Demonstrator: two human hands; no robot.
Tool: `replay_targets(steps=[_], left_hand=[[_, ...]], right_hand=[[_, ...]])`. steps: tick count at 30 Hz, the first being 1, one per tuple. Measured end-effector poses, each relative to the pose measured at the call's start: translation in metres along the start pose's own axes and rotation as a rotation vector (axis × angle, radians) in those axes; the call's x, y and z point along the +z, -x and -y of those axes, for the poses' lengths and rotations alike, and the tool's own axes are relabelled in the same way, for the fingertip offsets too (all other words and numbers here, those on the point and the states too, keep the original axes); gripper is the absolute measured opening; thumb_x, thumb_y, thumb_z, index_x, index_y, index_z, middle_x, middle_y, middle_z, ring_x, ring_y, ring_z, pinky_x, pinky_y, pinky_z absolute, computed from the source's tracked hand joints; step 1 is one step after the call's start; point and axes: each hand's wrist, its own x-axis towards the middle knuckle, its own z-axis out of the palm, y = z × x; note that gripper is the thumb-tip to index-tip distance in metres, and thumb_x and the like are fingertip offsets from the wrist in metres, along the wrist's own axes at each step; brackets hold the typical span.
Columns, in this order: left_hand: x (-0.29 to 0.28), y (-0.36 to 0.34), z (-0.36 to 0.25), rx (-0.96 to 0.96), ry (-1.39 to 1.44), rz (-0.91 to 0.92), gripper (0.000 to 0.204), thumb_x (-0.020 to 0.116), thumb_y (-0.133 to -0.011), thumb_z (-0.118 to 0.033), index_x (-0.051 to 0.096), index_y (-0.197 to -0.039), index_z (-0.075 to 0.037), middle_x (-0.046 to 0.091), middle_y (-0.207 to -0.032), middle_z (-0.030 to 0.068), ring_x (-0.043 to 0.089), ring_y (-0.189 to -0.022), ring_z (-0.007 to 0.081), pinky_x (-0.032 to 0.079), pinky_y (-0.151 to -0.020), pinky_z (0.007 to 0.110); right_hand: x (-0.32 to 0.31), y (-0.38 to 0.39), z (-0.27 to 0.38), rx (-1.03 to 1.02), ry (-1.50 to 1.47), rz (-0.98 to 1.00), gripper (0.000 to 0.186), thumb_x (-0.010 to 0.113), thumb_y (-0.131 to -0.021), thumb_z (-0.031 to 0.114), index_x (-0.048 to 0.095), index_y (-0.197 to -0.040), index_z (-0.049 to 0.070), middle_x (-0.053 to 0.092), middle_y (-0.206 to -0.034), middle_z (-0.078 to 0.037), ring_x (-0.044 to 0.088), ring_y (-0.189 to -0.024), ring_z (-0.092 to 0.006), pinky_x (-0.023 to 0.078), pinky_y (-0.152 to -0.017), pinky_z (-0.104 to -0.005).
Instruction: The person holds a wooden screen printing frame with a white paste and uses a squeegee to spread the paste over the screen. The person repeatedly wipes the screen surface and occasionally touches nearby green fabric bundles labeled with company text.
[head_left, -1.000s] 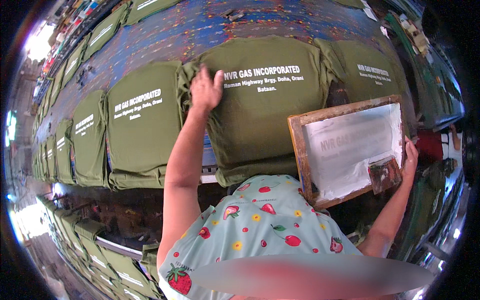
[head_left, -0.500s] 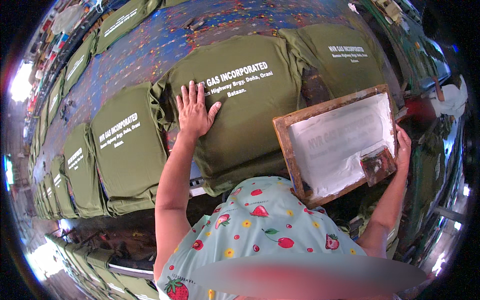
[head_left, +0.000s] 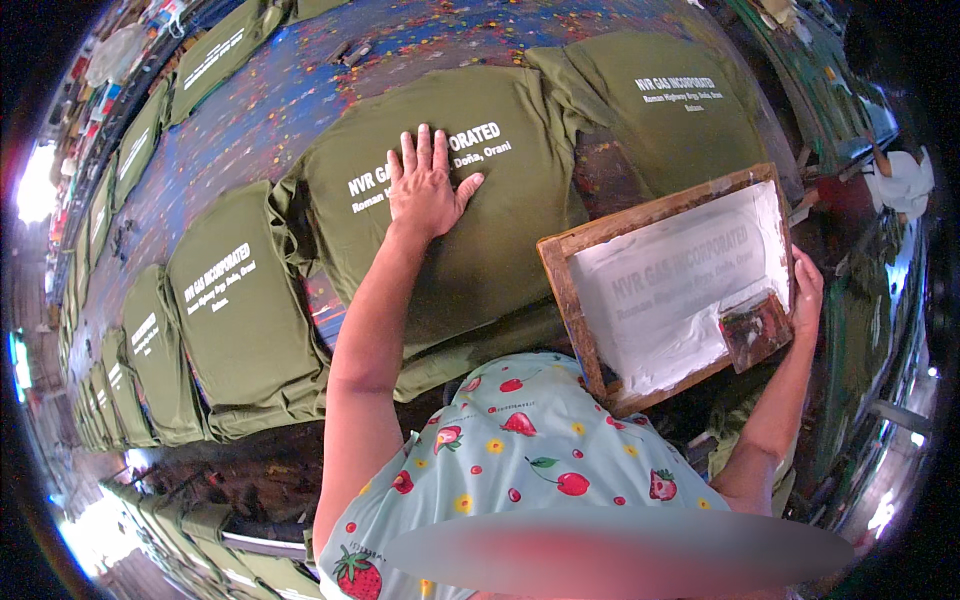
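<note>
Long paint-spattered table [head_left: 300,90] (blue) carries olive shirts [head_left: 235,300] — rowed side by side.

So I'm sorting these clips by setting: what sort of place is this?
Likely a screen-printing workshop: green shirts with white print lie in a row on a paint-spattered table, and the right hand holds a wooden screen frame.

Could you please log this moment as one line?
left hand: flat on green shirt | right hand: holds wooden screen frame | squeegee in frame
</note>
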Motion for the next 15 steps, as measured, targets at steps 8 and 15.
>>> replay_targets(steps=[8,15], left_hand=[[0.022,-0.05,-0.05,0.097,0.009,-0.028,0.107,0.037,-0.106,-0.082,0.031,-0.173,0.001,0.027,-0.181,0.0236,0.02,-0.168,0.0469,0.016,-0.136,0.062],[0.053,-0.093,-0.112,0.183,0.071,-0.057,0.104,0.031,-0.107,-0.082,0.028,-0.176,-0.004,0.026,-0.182,0.0233,0.018,-0.17,0.0444,0.01,-0.138,0.058]], right_hand=[[-0.018,-0.003,-0.033,0.043,-0.009,-0.031,0.049,0.065,-0.112,0.033,0.07,-0.145,-0.003,0.074,-0.14,-0.009,0.065,-0.13,-0.02,0.044,-0.119,-0.0362],[-0.034,0.005,-0.066,0.049,0.002,-0.064,0.052,0.067,-0.11,0.035,0.07,-0.144,-0.004,0.072,-0.145,-0.012,0.064,-0.134,-0.0233,0.042,-0.122,-0.0375]])
